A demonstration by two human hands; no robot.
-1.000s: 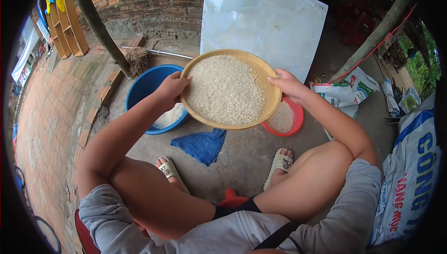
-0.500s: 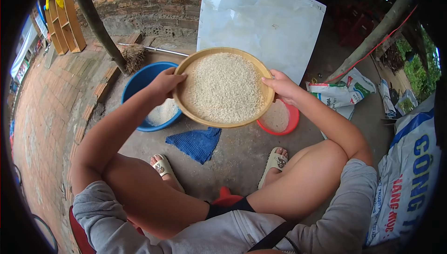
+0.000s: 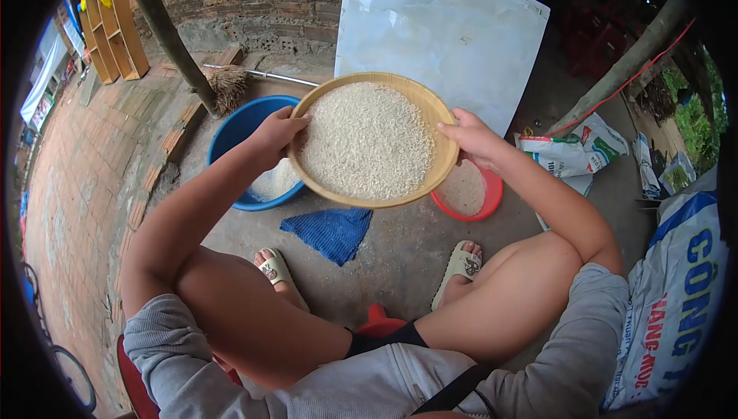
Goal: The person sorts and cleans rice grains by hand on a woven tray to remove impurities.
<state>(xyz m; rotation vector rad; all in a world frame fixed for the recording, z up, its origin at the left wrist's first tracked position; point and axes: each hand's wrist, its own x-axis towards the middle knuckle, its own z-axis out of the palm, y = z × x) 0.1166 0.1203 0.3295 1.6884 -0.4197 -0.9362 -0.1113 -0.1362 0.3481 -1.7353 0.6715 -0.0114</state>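
Note:
My left hand [image 3: 275, 138] grips the left rim of a round, shallow winnowing basket [image 3: 440, 115], thumb on top and fingers curled beneath. Opposite it, my right hand [image 3: 473, 139] holds the right rim the same way. A wide heap of pale rice [image 3: 367, 142] fills most of the basket, reaching its left side and leaving bare weave at the right and upper right. The basket is held in the air, partly above a blue basin [image 3: 223, 136] with some whitish grains inside and a red basin [image 3: 496, 188] holding brownish-white, fine material.
A blue cloth [image 3: 330, 234] lies on the concrete near my sandalled feet. Behind the basket a white board [image 3: 453, 42] leans by a brick wall. A broom [image 3: 227, 84] and wooden posts stand around; printed sacks [image 3: 669, 280] lie at the right.
The rice has shifted left in the basket, covering the bare patch there and exposing more weave at the right. Both hands keep their hold. The whole view has shifted slightly.

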